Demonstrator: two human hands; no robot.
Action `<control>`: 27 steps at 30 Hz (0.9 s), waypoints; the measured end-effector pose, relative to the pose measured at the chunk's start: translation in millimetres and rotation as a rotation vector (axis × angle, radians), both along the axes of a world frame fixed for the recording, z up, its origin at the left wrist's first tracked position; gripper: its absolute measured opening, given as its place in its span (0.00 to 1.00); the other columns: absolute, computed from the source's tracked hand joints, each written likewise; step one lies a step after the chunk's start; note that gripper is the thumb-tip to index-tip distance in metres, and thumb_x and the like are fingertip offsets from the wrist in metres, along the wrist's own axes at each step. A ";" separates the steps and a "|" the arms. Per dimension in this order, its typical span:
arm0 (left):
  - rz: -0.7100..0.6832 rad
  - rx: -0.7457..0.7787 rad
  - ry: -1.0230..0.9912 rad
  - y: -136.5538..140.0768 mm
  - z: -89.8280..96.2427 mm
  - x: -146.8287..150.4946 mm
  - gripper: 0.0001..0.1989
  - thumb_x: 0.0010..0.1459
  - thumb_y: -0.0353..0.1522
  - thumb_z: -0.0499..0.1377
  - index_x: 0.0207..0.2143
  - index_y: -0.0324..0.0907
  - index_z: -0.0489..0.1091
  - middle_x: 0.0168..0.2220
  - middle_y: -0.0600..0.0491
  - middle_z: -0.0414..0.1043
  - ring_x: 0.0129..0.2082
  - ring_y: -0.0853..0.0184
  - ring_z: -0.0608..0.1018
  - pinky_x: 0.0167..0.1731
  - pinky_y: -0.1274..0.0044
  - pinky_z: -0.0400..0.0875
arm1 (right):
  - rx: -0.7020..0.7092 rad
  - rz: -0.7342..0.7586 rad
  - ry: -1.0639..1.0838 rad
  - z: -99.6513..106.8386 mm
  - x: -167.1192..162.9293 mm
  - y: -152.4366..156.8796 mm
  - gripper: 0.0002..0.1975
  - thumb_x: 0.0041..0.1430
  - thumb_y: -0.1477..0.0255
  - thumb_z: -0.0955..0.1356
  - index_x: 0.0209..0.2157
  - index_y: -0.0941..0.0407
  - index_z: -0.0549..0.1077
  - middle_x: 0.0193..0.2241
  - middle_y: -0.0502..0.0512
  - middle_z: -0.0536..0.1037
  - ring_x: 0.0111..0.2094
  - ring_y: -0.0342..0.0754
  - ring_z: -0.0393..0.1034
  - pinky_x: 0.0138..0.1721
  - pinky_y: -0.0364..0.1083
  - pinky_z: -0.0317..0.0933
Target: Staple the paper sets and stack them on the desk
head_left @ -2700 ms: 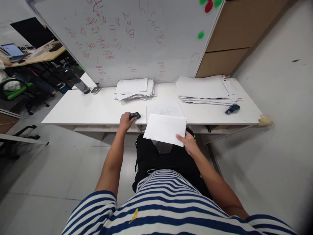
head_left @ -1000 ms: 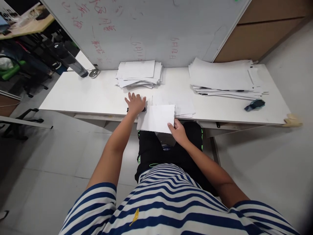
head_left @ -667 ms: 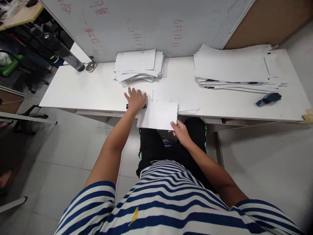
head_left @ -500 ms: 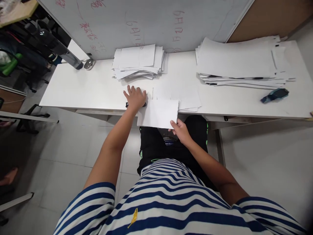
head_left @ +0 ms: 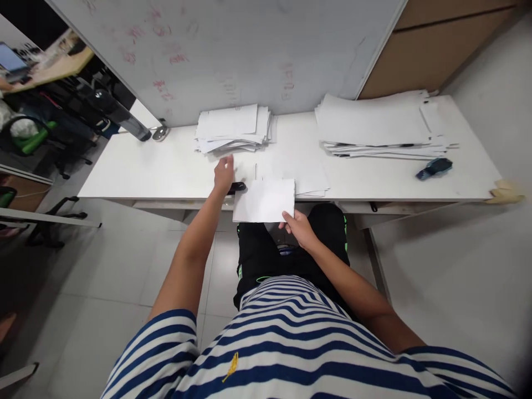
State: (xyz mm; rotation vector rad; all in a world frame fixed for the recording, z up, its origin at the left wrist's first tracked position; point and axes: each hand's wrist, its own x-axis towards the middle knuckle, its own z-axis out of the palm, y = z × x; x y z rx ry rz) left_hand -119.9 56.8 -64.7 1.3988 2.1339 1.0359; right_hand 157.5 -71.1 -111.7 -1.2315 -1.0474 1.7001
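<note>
My right hand point(head_left: 298, 228) grips the lower right corner of a small stack of white paper sheets point(head_left: 266, 199), thumb on top and fingers beneath. The stack juts past the desk's front edge, over my lap. At its left edge lies a black object that looks like a stapler point(head_left: 238, 188), partly hidden by my left wrist. My left hand point(head_left: 224, 173) is over the desk just beyond it, fingers curled in; what is under them is hidden. More loose white sheets point(head_left: 310, 177) lie on the desk to the right of the held stack.
Behind my hands, a paper pile point(head_left: 230, 124) stands against the whiteboard point(head_left: 249, 50). A larger pile point(head_left: 374, 122) is at the right, with a dark blue object point(head_left: 434, 168) in front. A bottle point(head_left: 124, 117) and a small rounded object point(head_left: 160, 133) are at the left.
My left hand's spread fingers have curled in, and more of the black object shows beside the wrist. My right hand still holds the sheets. The camera view has shifted.
</note>
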 end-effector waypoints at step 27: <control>-0.111 0.097 0.548 -141.2 -38.7 -5.8 0.31 0.66 0.45 0.55 0.67 0.45 0.59 0.73 0.41 0.51 0.76 0.50 0.46 0.70 0.54 0.47 | 0.424 -0.211 -0.281 82.3 72.7 32.7 0.13 0.61 0.57 0.67 0.38 0.53 0.74 0.20 0.47 0.73 0.22 0.46 0.67 0.29 0.46 0.60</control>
